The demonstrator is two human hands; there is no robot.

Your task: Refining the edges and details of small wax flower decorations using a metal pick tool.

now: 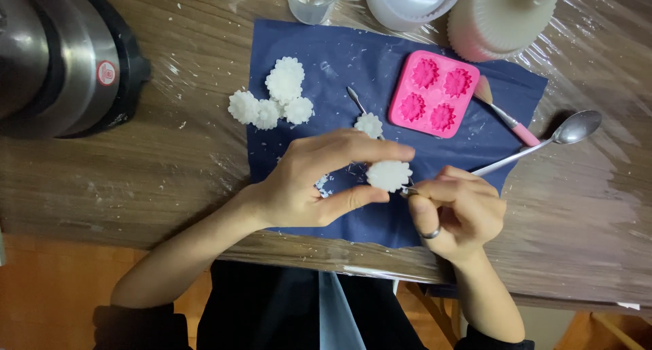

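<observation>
Landmark: dark blue mat (339,58) on a wooden table (170,160) under clear film.

- Left hand (309,180): forearm enters from the lower left, palm side-on, thumb below and fingers arched above, pinching a white flower-shaped wax piece (388,175) over the mat's lower middle.
- Right hand (458,211): forearm rises from the lower right, fingers curled tight round a thin metal tool (409,191), tip at the piece's right edge; ring on one finger.
- Pink four-cavity mould (435,93): upper right of mat.
- Cluster of white flower pieces (275,99): upper left of mat.
- Single flower piece (369,124): mat centre, beside a small metal pick (356,100).
- Spoon (567,131): off the mat's right edge.
- Pink-handled brush (506,114): at the mat's right edge.
- Steel kettle (61,58): well left of mat.
</observation>
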